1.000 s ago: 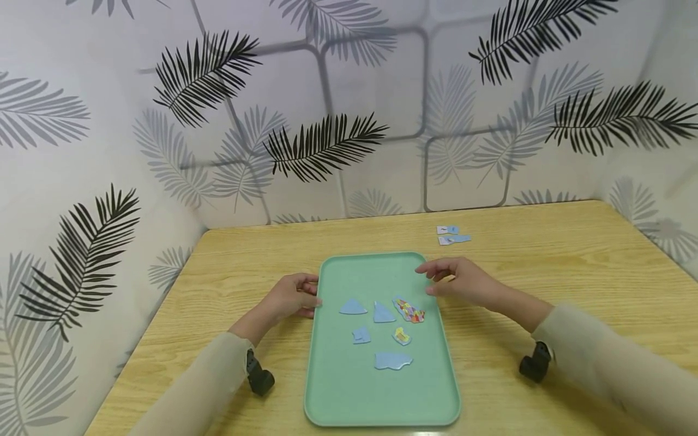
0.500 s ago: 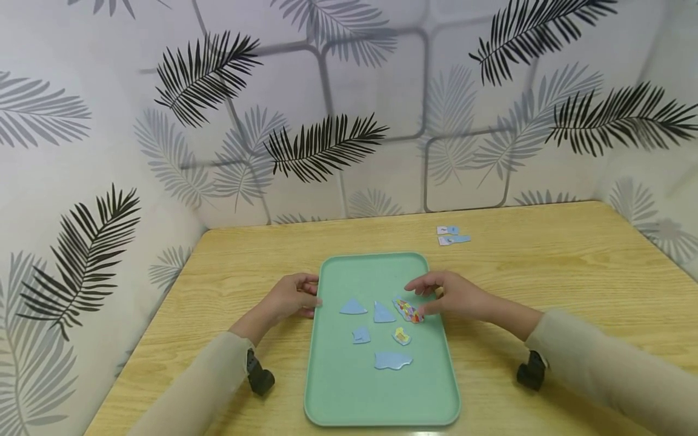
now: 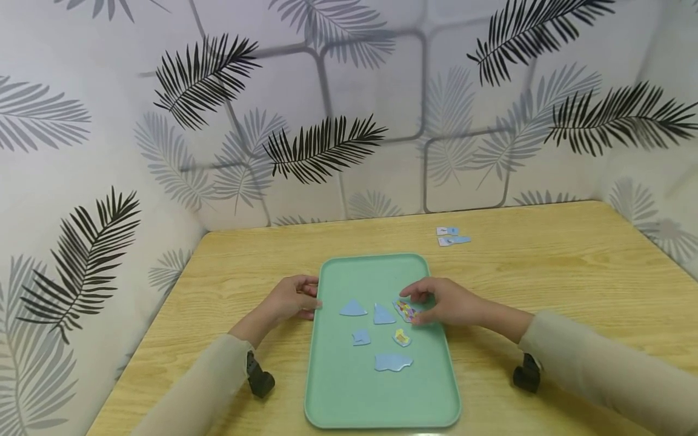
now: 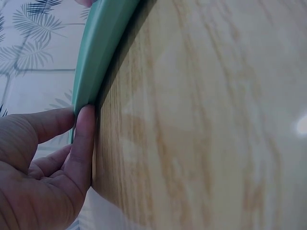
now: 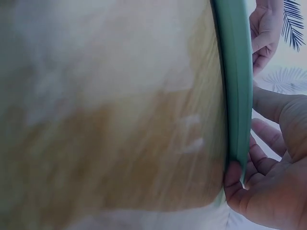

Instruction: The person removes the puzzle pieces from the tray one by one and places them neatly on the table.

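Observation:
A green tray lies lengthwise on the wooden table. My left hand grips its left edge, with the thumb at the rim and a finger against the outer wall, as the left wrist view shows. Inside the tray, my right hand is over a multicoloured flat piece, thumb at its near end and fingers by its far end. A gap shows between thumb and fingers; whether they touch the piece is unclear. In the right wrist view, the little finger rests over the tray's right wall.
Blue flat pieces lie in the tray: a triangle, another triangle, a small square and a wavy-edged piece. A yellow-and-blue piece is near them. Two pink-and-blue strips lie beyond the tray. A leaf-patterned wall stands behind.
My right hand has moved left and nearer, from the tray's right rim to the multicoloured piece, and its thumb and fingers have lowered around it. My left hand stays at the tray's edge.

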`<state>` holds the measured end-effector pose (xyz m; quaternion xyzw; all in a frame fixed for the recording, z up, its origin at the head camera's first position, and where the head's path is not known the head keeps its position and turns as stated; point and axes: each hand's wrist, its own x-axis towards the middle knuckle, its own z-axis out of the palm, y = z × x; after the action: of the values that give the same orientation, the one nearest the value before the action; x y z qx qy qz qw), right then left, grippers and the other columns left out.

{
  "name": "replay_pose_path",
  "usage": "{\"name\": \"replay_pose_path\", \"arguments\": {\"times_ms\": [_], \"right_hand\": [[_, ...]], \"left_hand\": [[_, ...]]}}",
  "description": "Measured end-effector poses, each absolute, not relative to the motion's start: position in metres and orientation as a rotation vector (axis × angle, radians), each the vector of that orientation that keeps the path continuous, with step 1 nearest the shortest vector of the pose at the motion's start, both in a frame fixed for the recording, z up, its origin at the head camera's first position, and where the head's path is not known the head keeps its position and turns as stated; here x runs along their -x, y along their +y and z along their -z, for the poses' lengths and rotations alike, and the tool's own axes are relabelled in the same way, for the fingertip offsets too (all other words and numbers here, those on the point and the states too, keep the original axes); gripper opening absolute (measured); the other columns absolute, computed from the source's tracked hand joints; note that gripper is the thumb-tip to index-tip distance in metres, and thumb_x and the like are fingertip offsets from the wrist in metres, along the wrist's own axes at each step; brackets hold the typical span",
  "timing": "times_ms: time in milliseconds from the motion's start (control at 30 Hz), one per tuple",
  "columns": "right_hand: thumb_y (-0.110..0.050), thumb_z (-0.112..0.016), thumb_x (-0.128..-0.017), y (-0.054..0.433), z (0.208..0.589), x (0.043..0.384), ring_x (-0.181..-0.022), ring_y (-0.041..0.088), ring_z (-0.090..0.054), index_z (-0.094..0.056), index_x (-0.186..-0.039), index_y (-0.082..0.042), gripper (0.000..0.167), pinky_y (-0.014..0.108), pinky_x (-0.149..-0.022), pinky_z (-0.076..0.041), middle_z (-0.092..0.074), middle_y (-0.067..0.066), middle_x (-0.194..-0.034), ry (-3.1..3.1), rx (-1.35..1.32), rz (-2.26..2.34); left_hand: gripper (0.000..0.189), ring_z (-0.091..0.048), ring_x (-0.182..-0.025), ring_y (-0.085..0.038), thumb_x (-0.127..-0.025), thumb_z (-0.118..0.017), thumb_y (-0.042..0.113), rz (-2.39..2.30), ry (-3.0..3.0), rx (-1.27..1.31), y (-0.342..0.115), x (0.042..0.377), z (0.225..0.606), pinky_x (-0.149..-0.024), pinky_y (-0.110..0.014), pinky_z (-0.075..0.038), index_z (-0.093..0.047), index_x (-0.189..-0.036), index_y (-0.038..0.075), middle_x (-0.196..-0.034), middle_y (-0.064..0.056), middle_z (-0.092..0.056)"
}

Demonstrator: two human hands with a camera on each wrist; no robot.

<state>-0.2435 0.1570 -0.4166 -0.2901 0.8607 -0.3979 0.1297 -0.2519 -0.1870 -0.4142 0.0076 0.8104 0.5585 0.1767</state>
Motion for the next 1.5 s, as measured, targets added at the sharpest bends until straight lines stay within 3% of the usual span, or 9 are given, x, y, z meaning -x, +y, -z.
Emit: {"name": "replay_pose_path", "arguments": {"times_ms": [833, 1500], "right_hand": [[-0.015, -0.084, -0.076, 0.1515, 0.4173, 0.2437, -0.088, 0.017, -0.051, -0.066, -0.121, 0.001, 0.051, 0.027, -0.078, -0.048, -0.060, -0.001, -0.096, 2.529, 0.849, 1.087], [-0.016, -0.081, -0.080, 0.1536, 0.4164, 0.2451, -0.091, 0.016, -0.056, -0.071, -0.113, -0.004, 0.036, 0.031, -0.081, -0.051, -0.063, -0.003, -0.096, 2.520, 0.900, 1.065]], "left_hand": [[0.056, -0.059, -0.079, -0.020, -0.086, -0.068, -0.007, -1.568, 2.298, -0.025, -0.1869, 0.2528, 0.4144, -0.068, -0.034, -0.059, -0.047, -0.138, -0.004, -0.102, -0.015, -0.052], [0.056, -0.059, -0.079, -0.020, -0.087, -0.067, -0.007, -1.553, 2.304, -0.023, -0.1865, 0.2518, 0.4134, -0.068, -0.034, -0.059, -0.046, -0.139, -0.003, -0.102, -0.014, -0.053]]}}
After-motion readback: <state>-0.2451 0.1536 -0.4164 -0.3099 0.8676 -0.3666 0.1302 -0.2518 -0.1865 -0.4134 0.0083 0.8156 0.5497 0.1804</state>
